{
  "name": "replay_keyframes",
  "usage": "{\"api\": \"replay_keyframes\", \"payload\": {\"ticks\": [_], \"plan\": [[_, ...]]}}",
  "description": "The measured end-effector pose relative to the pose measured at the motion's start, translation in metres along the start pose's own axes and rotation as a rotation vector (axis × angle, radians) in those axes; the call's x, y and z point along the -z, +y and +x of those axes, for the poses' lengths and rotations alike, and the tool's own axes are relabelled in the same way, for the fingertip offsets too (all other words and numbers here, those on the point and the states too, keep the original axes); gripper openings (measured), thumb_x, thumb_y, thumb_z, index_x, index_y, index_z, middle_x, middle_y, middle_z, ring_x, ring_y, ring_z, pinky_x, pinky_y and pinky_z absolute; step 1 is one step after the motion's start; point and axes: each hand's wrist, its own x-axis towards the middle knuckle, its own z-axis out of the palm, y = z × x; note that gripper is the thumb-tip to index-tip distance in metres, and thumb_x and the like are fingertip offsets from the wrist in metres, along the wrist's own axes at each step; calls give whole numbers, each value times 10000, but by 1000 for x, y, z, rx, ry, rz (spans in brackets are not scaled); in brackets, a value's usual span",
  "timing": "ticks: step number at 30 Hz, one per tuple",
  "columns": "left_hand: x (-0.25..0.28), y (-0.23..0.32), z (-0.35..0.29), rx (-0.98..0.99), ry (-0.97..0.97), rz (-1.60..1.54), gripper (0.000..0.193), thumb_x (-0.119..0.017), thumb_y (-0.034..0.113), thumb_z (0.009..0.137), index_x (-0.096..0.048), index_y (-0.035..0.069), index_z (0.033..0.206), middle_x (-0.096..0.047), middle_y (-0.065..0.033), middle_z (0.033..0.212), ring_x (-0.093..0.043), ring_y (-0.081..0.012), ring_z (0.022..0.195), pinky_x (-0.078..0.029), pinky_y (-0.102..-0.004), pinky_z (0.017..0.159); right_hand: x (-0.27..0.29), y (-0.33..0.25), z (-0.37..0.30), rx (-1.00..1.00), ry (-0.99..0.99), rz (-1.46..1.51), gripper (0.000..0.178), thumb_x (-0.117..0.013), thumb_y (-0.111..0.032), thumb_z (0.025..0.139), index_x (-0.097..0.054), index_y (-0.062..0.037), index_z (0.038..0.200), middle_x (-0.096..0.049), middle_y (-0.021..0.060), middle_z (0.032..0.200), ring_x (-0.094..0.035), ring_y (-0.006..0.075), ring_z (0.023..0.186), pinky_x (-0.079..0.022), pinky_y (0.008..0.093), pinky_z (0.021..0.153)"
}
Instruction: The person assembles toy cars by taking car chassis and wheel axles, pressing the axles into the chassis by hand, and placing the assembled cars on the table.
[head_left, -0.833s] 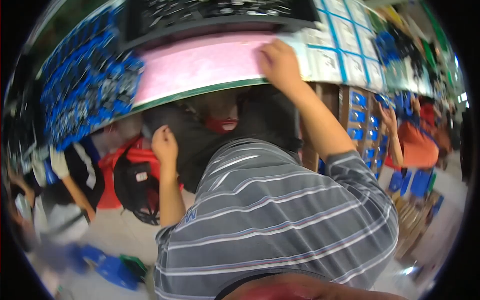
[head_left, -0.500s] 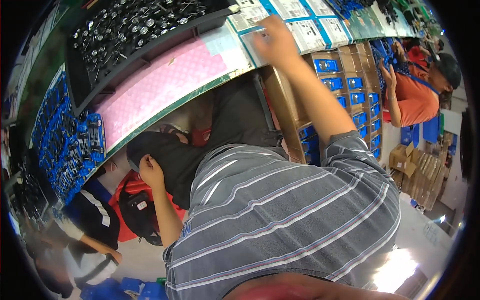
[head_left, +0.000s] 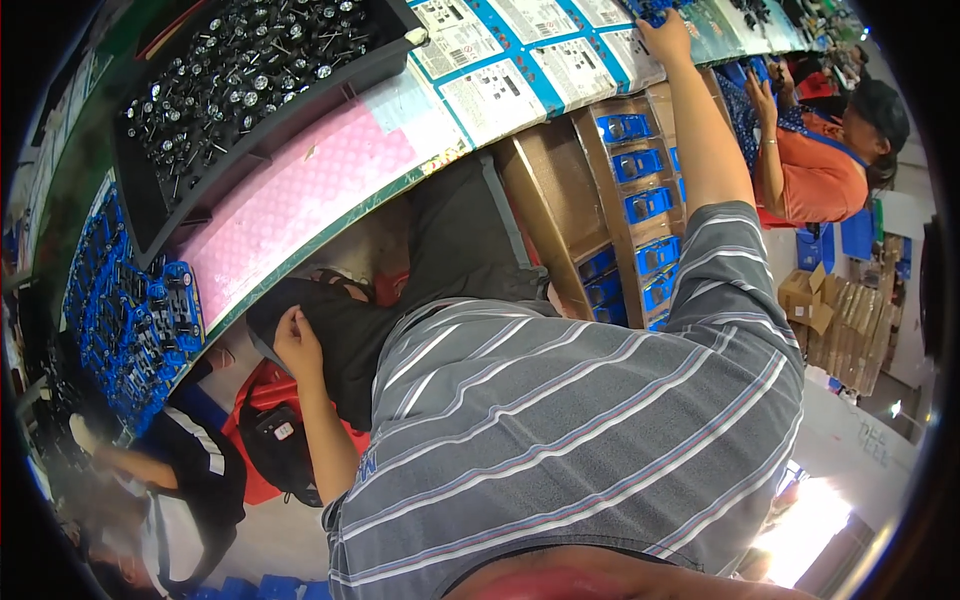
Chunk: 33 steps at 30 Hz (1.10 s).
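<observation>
My right arm stretches far out to the right, and my right hand [head_left: 668, 38] is at the edge of a pile of small blue plastic parts [head_left: 652, 10] on the bench. Its fingers are apart around the nearest parts; no firm grip shows. My left hand [head_left: 299, 345] hangs low over my dark-trousered leg, away from the bench. Its fingers are curled together, and anything small inside them is hidden. Beneath my right forearm lie flat printed cards [head_left: 490, 95] in blue and white rows.
A black tray [head_left: 270, 115] of black pieces with shiny round heads stands on the bench, beside pink padded sheeting [head_left: 300, 185]. Blue parts [head_left: 135, 310] crowd the left. A partitioned cardboard box [head_left: 545, 190] holds blue pieces. A co-worker in orange [head_left: 815, 175] is at right, another person [head_left: 190, 470] lower left.
My right hand has moved from above the printed cards rightward to the blue parts. The view has shifted somewhat; my left hand stays by my leg.
</observation>
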Motion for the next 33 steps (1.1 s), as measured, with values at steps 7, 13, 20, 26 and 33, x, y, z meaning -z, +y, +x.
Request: {"api": "replay_keyframes", "payload": {"ticks": [7,13,20,26,33], "plan": [[14,114,-2,-169,-213,-296,163,-614,114,953,-704,-1,1025,-580,-31,768,-531,-76,635,-418,-224,577,31,-64,-79,-27,12,277,674,-833,-422,749,-645,43,1199,-711,195,1098,-683,258,1023,-522,343,867],[2,188,9,-26,-660,-1339,555,-645,237,963,-415,46,1430,-623,-119,1064,-607,-138,733,-457,-230,596,93,-224,-261,319,-498,794,576,-884,-285,715,-642,-54,1184,-684,84,962,-653,159,830,-539,295,750],[20,178,21,200,-601,-1568,467,-609,185,947,-401,76,1351,-608,-215,1228,-634,-173,741,-496,-288,570,83,-291,-236,711,-425,740,366,-816,-255,793,-690,-8,1033,-686,118,935,-670,222,859,-535,319,759],[33,172,17,195,-501,-1549,453,-618,184,940,-420,69,1330,-615,-198,1217,-634,-170,753,-504,-276,589,10,-351,-98,1264,-280,607,176,-682,-72,760,-707,-30,929,-665,174,940,-648,388,898,-533,449,799],[39,166,5,202,-461,-1543,449,-618,162,954,-406,61,1337,-624,-183,1202,-644,-162,742,-486,-256,560,-33,-383,-78,1318,-417,-237,114,-643,-115,770,-714,-58,840,-679,171,894,-673,363,858,-546,442,764]]}}
